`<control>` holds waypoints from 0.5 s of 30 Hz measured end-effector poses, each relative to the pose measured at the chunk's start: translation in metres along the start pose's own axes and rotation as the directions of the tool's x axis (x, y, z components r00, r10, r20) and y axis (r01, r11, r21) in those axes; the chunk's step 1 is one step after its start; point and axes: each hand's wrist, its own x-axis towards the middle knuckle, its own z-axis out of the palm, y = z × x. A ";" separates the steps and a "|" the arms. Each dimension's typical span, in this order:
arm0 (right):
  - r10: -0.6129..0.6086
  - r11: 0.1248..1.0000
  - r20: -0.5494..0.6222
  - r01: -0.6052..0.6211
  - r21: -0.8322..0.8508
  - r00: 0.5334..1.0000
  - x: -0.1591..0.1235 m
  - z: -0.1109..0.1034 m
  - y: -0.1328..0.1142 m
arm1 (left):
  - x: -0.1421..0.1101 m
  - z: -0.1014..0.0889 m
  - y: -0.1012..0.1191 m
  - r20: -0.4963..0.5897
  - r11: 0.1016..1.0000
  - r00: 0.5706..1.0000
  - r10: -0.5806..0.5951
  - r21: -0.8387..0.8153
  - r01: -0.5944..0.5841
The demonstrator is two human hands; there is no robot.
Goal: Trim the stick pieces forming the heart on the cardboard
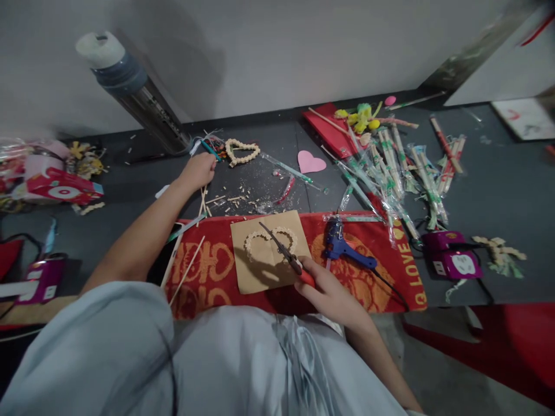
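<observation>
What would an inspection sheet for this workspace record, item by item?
Surface: dark grey tabletop, red-and-orange patterned cloth on it.
Work pieces: square brown card bearing a pale, knobbly, heart-shaped outline; blue plastic glue gun beside it on the cloth.
Clutter: pale cut stick scraps; plastic-wrapped stick bundles.
Left hand: near a second pale heart outline; grip unclear.
Right hand: holds red-handled dark metal scissors over the card.
Cables: black cord from the glue gun crosses the cloth.
Surroundings: grey wall; dark bottle with white cap.

Left arm [145,230] outstretched, fingers [210,164] curled
</observation>
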 end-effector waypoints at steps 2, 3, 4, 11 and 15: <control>-0.005 1.000 0.001 0.005 -0.016 1.000 -0.002 0.003 -0.001 | -0.005 -0.002 0.009 -0.016 0.994 0.999 0.028 -0.105 -0.030; -0.008 1.000 0.000 0.008 -0.021 1.000 -0.003 0.004 -0.001 | -0.007 -0.004 0.015 -0.016 0.985 0.999 0.047 -0.166 -0.049; -0.012 1.000 -0.003 0.011 -0.025 1.000 -0.005 0.005 -0.002 | -0.010 -0.005 0.020 -0.008 0.973 0.998 0.068 -0.220 -0.068; -0.012 0.999 -0.012 0.011 -0.030 1.000 -0.016 0.013 -0.007 | -0.031 -0.004 0.030 0.012 0.950 1.000 0.021 -0.312 -0.016; 0.003 0.999 -0.016 -0.004 -0.032 1.000 -0.019 0.017 -0.007 | -0.044 0.000 0.026 0.093 0.930 0.995 0.023 -0.367 0.013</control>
